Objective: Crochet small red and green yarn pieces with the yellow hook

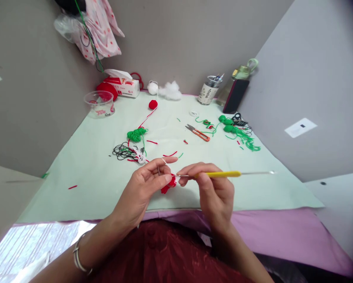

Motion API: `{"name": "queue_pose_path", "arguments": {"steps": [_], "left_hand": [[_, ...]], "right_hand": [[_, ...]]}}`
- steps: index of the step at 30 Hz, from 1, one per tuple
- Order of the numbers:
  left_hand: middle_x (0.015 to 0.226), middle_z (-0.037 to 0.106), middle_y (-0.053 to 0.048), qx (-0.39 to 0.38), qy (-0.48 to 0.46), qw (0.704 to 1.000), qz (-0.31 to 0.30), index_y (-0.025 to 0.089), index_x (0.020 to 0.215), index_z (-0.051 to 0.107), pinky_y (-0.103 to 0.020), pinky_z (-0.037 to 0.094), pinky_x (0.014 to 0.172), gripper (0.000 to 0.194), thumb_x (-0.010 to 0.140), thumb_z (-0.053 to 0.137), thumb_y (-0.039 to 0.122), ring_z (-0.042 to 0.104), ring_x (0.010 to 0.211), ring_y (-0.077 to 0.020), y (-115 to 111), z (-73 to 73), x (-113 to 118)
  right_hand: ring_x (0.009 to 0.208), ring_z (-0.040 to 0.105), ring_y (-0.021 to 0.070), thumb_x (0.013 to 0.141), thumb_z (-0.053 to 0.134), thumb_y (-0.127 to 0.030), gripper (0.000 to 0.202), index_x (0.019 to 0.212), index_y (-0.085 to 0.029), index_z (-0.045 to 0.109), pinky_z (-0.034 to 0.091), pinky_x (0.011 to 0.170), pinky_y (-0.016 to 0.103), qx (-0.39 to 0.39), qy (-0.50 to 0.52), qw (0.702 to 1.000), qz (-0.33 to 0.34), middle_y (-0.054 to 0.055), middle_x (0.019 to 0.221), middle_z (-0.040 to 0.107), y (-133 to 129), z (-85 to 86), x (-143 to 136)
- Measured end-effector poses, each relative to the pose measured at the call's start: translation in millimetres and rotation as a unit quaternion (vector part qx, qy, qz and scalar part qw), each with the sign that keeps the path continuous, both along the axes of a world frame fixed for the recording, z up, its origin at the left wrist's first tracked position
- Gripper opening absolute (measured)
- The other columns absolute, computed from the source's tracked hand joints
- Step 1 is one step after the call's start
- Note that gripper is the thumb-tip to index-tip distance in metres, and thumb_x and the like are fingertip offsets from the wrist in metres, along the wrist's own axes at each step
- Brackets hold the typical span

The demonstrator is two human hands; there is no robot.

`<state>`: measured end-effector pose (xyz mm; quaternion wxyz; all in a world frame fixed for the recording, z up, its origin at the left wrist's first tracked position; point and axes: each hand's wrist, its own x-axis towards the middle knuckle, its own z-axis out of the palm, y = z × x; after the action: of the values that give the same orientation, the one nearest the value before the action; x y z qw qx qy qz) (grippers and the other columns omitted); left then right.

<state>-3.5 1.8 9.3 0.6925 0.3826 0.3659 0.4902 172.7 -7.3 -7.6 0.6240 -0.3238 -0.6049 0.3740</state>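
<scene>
On my feed the left hand [149, 179] is closed, thumb against fingers, on a small red piece [172, 181] with white at its edge, low in the centre of the frame; the right hand [216, 188] grips a yellow-handled hook [223, 174] much like a pen, which I take to be for fine control, with one thin metal end running to the piece and the other pointing right. The hands are close together, though I cannot tell whether their fingertips touch. The left index finger stretches out with a white strand [164, 160] at it, probably to keep that yarn taut. Left of centre I see a green bundle [137, 135], black yarn [122, 151] and a white skein [139, 155], likely grouped for easy reach, as are the orange-handled snips [198, 133] right of centre. At upper right a phone [236, 96] stands tilted in front of a bottle [243, 72], perhaps propped for viewing, its screen dark. As for writing, I find dark characters down the cup [207, 93] of pens, red print on the tissue box [126, 87] and pinkish lettering on the clear tub [100, 104] at upper left, but all of it is too small or blurred for me to read, so I can name no brand
</scene>
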Motion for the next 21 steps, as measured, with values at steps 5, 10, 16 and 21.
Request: {"name": "queue_pose_path", "arguments": {"steps": [5, 10, 16, 21], "left_hand": [[0.086, 0.065, 0.002, 0.015, 0.01, 1.0, 0.011, 0.031, 0.119, 0.084, -0.023, 0.05, 0.077, 0.034, 0.086, 0.089, 0.027, 0.059, 0.08, -0.0115, -1, -2.4, 2], [0.087, 0.068, 0.003, 0.005, -0.006, 1.0, 0.02, 0.03, 0.118, 0.085, -0.022, 0.051, 0.081, 0.041, 0.079, 0.093, 0.019, 0.062, 0.084, -0.0118, -2, -2.3, 6], [0.087, 0.071, -0.001, -0.102, -0.093, 0.99, -0.039, 0.023, 0.121, 0.084, -0.024, 0.052, 0.078, 0.041, 0.081, 0.092, 0.029, 0.063, 0.079, -0.0126, 0, -0.6, 4], [0.084, 0.067, 0.002, -0.071, -0.081, 0.994, -0.009, 0.024, 0.12, 0.084, -0.024, 0.051, 0.077, 0.041, 0.08, 0.092, 0.024, 0.06, 0.076, -0.0114, 1, 2.1, 3]], "right_hand": [[0.096, 0.078, 0.0216, 0.11, 0.05, -0.017, 0.023, 0.115, -0.024, 0.071, 0.066, 0.081, 0.038, 0.154, -0.192, 0.966, -0.074, 0.007, 0.099, 0.081, -6, 5.0, 2], [0.096, 0.078, 0.0215, 0.107, 0.054, -0.014, 0.027, 0.127, -0.025, 0.069, 0.067, 0.075, 0.035, 0.24, -0.293, 0.915, -0.141, 0.01, 0.108, 0.08, -7, -3.3, -1], [0.101, 0.075, 0.0239, 0.103, 0.061, -0.012, 0.032, 0.126, -0.028, 0.075, 0.066, 0.079, 0.039, 0.228, -0.277, 0.917, -0.177, 0.009, 0.11, 0.078, -9, -11.0, -4], [0.079, 0.071, 0.0192, 0.107, 0.056, -0.019, 0.023, 0.106, -0.025, 0.078, 0.06, 0.07, 0.036, 0.07, -0.063, 0.991, -0.099, 0.004, 0.089, 0.076, -3, 1.5, -7]]}}
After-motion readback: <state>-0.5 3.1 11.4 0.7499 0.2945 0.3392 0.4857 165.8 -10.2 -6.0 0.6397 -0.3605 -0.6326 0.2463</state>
